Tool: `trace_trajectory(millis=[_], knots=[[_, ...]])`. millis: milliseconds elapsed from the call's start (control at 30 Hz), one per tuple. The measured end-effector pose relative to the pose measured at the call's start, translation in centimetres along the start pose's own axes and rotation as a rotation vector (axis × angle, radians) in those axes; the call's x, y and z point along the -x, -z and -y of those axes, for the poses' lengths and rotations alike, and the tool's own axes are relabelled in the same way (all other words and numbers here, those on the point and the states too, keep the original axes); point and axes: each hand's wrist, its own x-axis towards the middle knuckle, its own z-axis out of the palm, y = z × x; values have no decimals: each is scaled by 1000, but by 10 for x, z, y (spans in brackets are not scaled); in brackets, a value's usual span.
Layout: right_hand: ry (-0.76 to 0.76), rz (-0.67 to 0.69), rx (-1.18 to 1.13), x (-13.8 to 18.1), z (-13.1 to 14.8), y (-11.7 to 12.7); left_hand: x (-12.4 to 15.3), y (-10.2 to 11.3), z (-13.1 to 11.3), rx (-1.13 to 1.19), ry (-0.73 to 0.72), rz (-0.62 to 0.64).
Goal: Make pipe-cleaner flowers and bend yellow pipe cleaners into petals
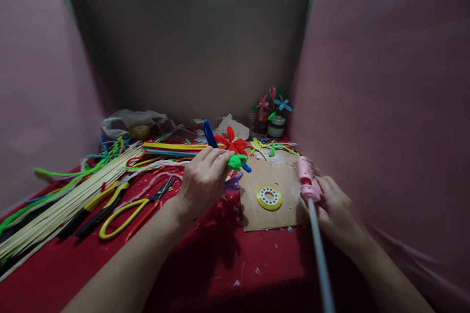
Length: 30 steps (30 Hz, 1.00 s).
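My left hand [205, 176] is closed around a small bunch of pipe-cleaner flowers, held above the red cloth. A red flower [232, 142] and a green piece [237, 161] show above the fingers, along with blue and purple parts; their stems are hidden in the hand. Farther right, my right hand [336, 210] grips a pink glue gun [307, 178], its fingers wrapped round the handle. A long whitish glue stick [320, 254] sticks out of the gun's back toward me. Between the hands lies a cardboard sheet [257, 220] with a yellow tape roll [269, 197] on it.
Scissors [137, 210], yellow-and-black pliers [103, 205] and a bundle of thin wooden sticks [66, 210] lie to the left among loose pipe cleaners [169, 149]. Finished flowers in a small pot [276, 127] stand at the back right. Pink sheets [389, 107] wall both sides.
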Motion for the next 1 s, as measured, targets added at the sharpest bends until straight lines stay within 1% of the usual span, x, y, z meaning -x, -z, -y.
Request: trace_trajectory(millis=[67,133,233,333,467,567,600,667,700,767,800,867,900,967,1000], knots=[[-124,26,137,-3,-15,-4,-1,1,1,24,38,-17],[-184,112,197,-7,-25,-8,-2,3,1,55,72,-26],[-187,238,201,-13,-34,-13,-5,6,-1,104,116,-30],[-175,281,224,-19,-40,-17,-7,8,-2,133,140,-48],[-211,339,293,-23,-49,-19,-8,8,-2,160,155,-52],[-198,349,358,-20,-51,-15,-8,9,-2,201,195,-59],[-183,332,387,-19,-49,-12,-8,10,-2,221,218,-64],[-140,254,414,-17,-40,-6,-9,14,-4,280,272,-68],[-108,200,372,-17,-33,-4,-10,16,-6,321,305,-67],[8,102,134,-19,-11,0,-12,20,-9,431,388,-52],[69,89,-28,-22,2,0,-13,22,-11,498,436,-43],[137,94,-344,-28,31,0,-14,25,-13,657,545,-26],[165,66,-466,-31,46,-1,-14,26,-13,741,600,-18],[214,-60,-640,-39,72,-1,-15,28,-13,901,704,0],[245,-113,-670,-43,83,0,-15,29,-13,966,756,16]])
